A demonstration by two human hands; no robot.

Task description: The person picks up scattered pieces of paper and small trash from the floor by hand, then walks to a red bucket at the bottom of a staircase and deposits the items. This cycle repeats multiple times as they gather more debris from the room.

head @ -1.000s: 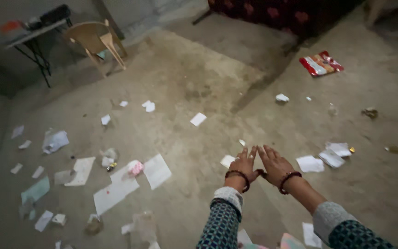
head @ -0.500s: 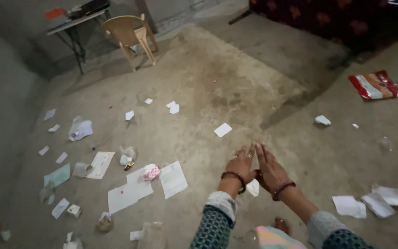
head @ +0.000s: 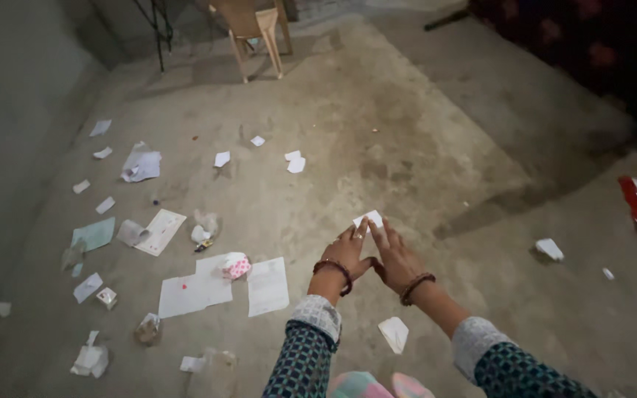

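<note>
The concrete floor (head: 422, 133) is stretching out beneath and beyond both hands, scattered with litter. A tan plastic chair (head: 253, 26) is standing far ahead of the hands and to their left. A large white sheet (head: 193, 291) is lying to the left of the left hand (head: 348, 254), with a second white sheet (head: 267, 285) lying between it and that hand (a small pink patterned object (head: 236, 265) is sitting on their shared edge). The left hand and the right hand (head: 396, 258) are reaching forward side by side, palms down, fingers spread flat and gripping nothing, thumbs nearly meeting. A small white paper scrap (head: 369, 219) is lying just past their fingertips; whether they are touching it is unclear.
</note>
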